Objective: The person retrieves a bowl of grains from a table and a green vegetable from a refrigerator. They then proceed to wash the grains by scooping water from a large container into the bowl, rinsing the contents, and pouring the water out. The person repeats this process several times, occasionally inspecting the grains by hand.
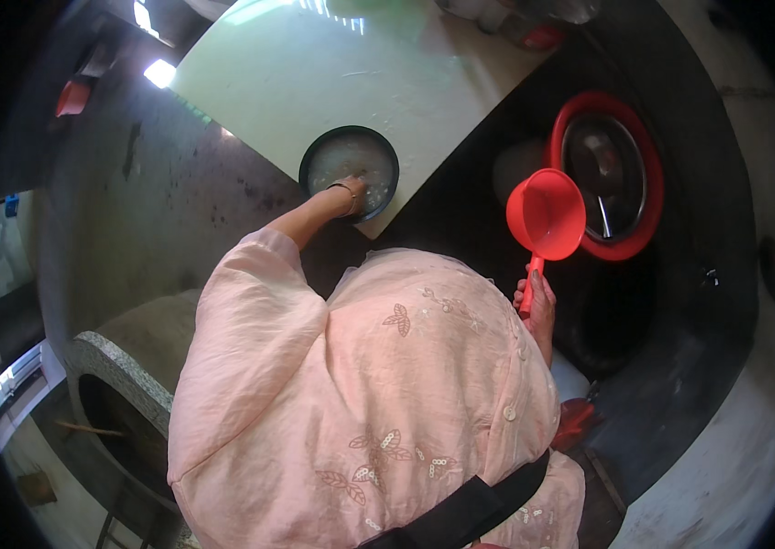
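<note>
My left hand reaches into a round dark-rimmed bowl of cloudy liquid. Small pale bits float around the fingers, whose tips are too blurred to make out. The bowl sits at the near corner of a pale, glossy tabletop. Low on the right side, my right hand grips the handle of a red plastic dipper. Its cup hangs above the near-left rim of a red plastic basin; nothing shows inside the cup.
A metal pan or lid with a shiny handle-like piece lies in the red basin. Bags and containers crowd the table's far right edge. At lower left curves a speckled stone rim around a dark opening.
</note>
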The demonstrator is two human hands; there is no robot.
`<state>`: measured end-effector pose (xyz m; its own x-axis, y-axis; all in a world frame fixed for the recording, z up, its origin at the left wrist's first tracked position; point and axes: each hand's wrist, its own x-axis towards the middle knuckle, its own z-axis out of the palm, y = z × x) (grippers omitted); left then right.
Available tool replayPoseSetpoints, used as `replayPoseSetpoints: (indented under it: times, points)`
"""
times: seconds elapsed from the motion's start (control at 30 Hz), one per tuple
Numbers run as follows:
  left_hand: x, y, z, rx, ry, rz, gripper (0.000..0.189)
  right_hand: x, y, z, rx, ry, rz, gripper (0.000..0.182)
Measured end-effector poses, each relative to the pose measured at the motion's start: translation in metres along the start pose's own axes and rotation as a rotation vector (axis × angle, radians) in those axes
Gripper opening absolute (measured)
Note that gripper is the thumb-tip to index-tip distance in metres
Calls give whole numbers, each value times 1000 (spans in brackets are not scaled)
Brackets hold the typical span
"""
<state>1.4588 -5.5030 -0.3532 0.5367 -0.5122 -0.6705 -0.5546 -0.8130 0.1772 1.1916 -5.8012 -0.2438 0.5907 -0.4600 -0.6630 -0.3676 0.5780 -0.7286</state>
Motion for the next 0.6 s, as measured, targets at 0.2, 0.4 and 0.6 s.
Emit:
replayPoseSetpoints:
  times: [0.2,0.4,0.6]
  points:
    - [-2,-36,4,184,-64,-30,25,-1,0,0,-6,23,5,37]
    - [54,-64,12,466,-109,99,21,-4,-3,1,20,-16,-29,32]
    - [50,-28,-2,-282,179,-167,21,-9,-8,1,5,-42,-75,25]
